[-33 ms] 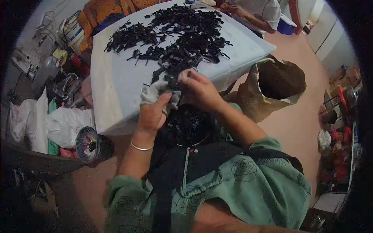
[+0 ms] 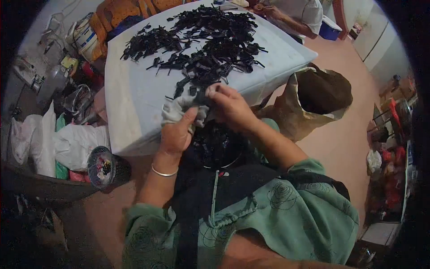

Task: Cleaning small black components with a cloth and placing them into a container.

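Note:
My left hand (image 2: 178, 133), with a silver bangle at the wrist, is closed on a crumpled pale grey cloth (image 2: 172, 112) at the table's near edge. My right hand (image 2: 232, 106) is pinched beside it, its fingertips at a small black part (image 2: 202, 97) that touches the cloth. The part's exact shape is blurred. Beyond both hands, a large heap of small black plastic parts (image 2: 224, 45) with thin stems spreads over the white-covered table (image 2: 130, 98). Below my hands, a dark round container (image 2: 215, 150) at my lap holds more black pieces.
An open brown sack (image 2: 286, 112) stands right of the table. A dark mesh basket (image 2: 116, 168) and white plastic bags (image 2: 80, 143) are at the left. Another person's arm (image 2: 286, 19) rests at the far right table edge. Cluttered shelving (image 2: 392, 157) lines the right.
My right hand has shifted very slightly, lower and to the right, and the cloth in my left hand has opened out a little. The heap looks the same.

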`<action>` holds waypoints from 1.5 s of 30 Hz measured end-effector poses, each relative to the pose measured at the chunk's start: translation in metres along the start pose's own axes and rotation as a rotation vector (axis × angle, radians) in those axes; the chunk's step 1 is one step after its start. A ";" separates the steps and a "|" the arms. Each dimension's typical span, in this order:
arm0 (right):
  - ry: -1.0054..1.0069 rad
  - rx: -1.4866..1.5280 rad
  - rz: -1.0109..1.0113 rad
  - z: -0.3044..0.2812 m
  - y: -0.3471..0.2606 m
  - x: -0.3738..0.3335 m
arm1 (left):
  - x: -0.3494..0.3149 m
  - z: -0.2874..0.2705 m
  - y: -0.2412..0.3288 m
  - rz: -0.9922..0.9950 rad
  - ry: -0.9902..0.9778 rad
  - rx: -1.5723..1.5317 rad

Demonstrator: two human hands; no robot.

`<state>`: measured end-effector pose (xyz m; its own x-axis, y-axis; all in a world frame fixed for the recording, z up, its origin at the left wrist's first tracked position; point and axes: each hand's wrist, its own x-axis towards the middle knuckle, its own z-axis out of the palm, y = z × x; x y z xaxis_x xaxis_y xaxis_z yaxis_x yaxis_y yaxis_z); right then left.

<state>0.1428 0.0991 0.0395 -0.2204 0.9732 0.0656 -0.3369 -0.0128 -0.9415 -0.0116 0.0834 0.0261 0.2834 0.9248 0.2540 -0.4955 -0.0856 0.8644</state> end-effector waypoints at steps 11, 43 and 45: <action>-0.246 -0.213 0.199 -0.003 0.016 -0.029 | -0.037 0.015 0.010 0.078 -0.102 0.540; -0.216 -0.584 -0.123 0.001 0.033 -0.041 | -0.038 0.020 -0.014 0.533 0.130 1.281; -0.125 -0.594 -0.158 0.004 0.042 -0.041 | -0.041 0.019 -0.016 0.515 0.128 1.337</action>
<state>0.1340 0.0575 -0.0017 -0.3267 0.9183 0.2237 0.1846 0.2941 -0.9378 0.0007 0.0400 0.0105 0.2030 0.7049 0.6797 0.6303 -0.6252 0.4602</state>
